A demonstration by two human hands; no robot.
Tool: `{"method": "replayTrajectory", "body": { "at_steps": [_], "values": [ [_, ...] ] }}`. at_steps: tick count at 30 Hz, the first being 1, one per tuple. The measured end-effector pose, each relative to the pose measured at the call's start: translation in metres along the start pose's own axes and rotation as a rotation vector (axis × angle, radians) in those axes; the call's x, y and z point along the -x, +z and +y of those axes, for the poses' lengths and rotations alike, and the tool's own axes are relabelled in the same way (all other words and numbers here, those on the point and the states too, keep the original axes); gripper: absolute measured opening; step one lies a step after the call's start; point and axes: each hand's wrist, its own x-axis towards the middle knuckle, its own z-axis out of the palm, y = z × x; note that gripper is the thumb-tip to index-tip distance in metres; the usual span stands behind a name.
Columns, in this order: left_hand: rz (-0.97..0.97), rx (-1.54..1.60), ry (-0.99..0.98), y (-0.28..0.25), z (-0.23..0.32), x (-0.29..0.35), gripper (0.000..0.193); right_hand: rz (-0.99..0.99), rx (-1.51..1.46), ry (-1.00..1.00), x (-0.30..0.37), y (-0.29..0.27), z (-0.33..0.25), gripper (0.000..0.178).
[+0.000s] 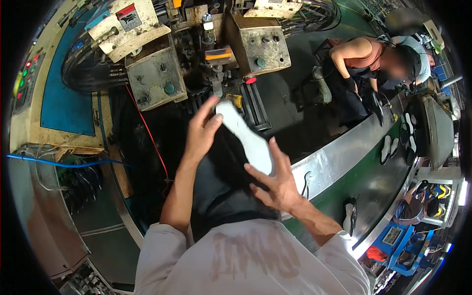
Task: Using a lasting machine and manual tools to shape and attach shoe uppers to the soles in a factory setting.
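Note:
Between my hands is a shoe [244, 136], its white, sole-shaped bottom facing up and a dark edge showing along one side. My left hand [200, 132] pinches its far, narrower end between thumb and fingers. Around the near, wider end curl the thumb and fingers of my right hand [278, 183]. The shoe slants from far left to near right, above my dark-clad lap. Its underside is hidden. Just beyond its far end stands a machine's metal head [217, 73].
Two control boxes [156, 78] [260, 48] flank the machine. On my right a metal-edged conveyor [339, 184] carries several shoes [350, 216]. A co-worker [361, 59] sits beyond it. Blue bins [393, 243] stand at right; a blue hose [73, 161] runs at left.

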Motion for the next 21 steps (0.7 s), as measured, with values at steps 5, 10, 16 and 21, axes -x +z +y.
{"method": "replayTrajectory", "body": {
  "at_steps": [5,10,16,21],
  "values": [
    [0.202,-0.062,0.017,-0.036,-0.007,-0.019,0.053,0.167,0.17,-0.08,-0.124,-0.032,0.015,0.065],
    [-0.005,-0.889,-0.29,-0.029,-0.083,0.032,0.055,0.302,0.164,-0.047,-0.265,-0.017,0.044,0.064],
    [0.073,-1.076,-0.114,-0.03,-0.117,0.056,0.053,0.34,0.147,-0.027,-0.325,0.023,0.077,0.066],
    [0.067,-1.085,-0.063,-0.037,-0.112,0.044,0.053,0.302,0.134,0.044,-0.325,0.045,0.084,0.067]
  ]
}}
